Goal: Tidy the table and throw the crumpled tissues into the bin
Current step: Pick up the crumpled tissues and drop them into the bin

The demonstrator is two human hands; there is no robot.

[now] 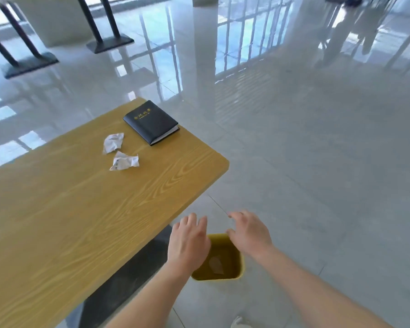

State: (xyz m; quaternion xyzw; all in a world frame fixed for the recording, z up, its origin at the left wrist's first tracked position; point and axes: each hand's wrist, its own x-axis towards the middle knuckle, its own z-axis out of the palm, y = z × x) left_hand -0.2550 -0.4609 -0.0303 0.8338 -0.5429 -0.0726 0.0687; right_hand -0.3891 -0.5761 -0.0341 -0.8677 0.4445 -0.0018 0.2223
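Observation:
Two crumpled white tissues lie on the wooden table (pixel 57 209): one (pixel 113 142) farther back, the other (pixel 124 161) just in front of it. A yellow bin (pixel 239 261) stands on the floor beside the table's near right edge, with a pale scrap (pixel 216 265) lying inside. My left hand (pixel 187 242) and my right hand (pixel 250 232) hover palm-down over the bin, fingers spread, holding nothing. Both hands are well away from the tissues.
A black notebook (pixel 151 122) with gold lettering lies near the table's far right corner, behind the tissues. Glossy tiled floor (pixel 317 162) stretches to the right. Black table legs on flat bases (pixel 31 63) stand at the far left.

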